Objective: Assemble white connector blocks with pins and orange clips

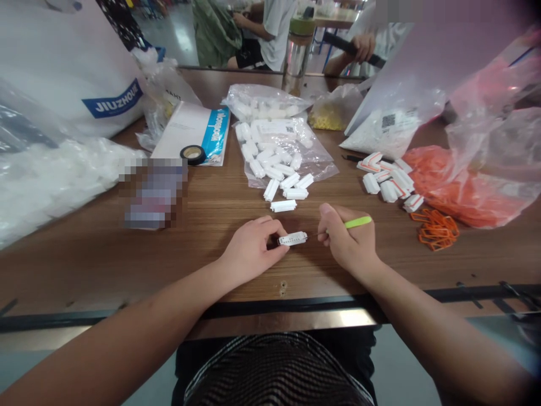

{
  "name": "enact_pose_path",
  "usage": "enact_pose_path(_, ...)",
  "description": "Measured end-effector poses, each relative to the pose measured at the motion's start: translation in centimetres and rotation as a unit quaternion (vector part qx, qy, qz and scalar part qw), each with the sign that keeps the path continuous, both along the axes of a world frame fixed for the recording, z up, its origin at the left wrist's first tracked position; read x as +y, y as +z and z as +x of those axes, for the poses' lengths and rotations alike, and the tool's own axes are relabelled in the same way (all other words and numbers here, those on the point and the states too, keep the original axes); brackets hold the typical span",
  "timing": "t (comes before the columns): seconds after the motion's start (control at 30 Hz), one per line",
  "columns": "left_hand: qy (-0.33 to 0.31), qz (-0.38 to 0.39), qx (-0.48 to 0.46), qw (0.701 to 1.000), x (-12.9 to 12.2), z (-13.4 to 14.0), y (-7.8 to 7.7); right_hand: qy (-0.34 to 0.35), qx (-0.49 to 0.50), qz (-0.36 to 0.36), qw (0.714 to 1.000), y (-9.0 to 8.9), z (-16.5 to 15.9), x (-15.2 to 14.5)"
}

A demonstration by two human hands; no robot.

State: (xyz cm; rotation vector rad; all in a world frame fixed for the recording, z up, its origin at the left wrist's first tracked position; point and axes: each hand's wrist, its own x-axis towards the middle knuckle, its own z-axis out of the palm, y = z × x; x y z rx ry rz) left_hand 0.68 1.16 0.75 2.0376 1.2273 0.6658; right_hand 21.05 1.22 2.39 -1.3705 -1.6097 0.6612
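Observation:
Near the table's front, my left hand pinches a white connector housing with rows of small holes between thumb and fingers. My right hand is closed round a thin tool with a yellow-green handle. The tool's slim tip points left and reaches the housing's right end; whether it touches is too small to tell. Just beyond my hands lies a single white housing, and several more white housings spread back onto a clear plastic bag.
Orange frame-shaped pieces lie right, beside white housings with orange strips and a bag of orange parts. Left are a notebook, black tape and a bag of white parts. A bottle stands behind; people sit beyond.

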Motion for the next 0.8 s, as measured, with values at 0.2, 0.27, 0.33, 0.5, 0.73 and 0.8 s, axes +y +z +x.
enact_pose_path(0.2,0.002,0.005,0.005,1.000,0.06,-0.06,0.01,-0.022,0.038,-0.024,0.999,-0.07,0.25,0.39)
enact_pose_path(0.27,0.002,0.003,0.009,1.000,0.09,-0.03,0.11,-0.019,0.048,-0.037,0.998,-0.23,0.20,0.48)
enact_pose_path(0.33,0.001,0.002,0.010,1.000,0.12,-0.01,0.18,-0.018,0.052,-0.043,0.998,-0.36,0.14,0.55)
enact_pose_path(0.5,0.000,0.003,0.008,1.000,0.12,-0.01,0.19,-0.027,0.051,-0.060,0.997,-0.45,0.16,0.82)
enact_pose_path(0.73,-0.001,0.005,0.007,1.000,0.08,-0.01,0.09,-0.010,-0.060,-0.011,0.998,-0.14,-0.36,0.60)
enact_pose_path(0.8,0.002,0.004,0.005,1.000,0.05,0.01,0.00,0.014,-0.125,0.035,0.991,0.05,-0.66,0.27)
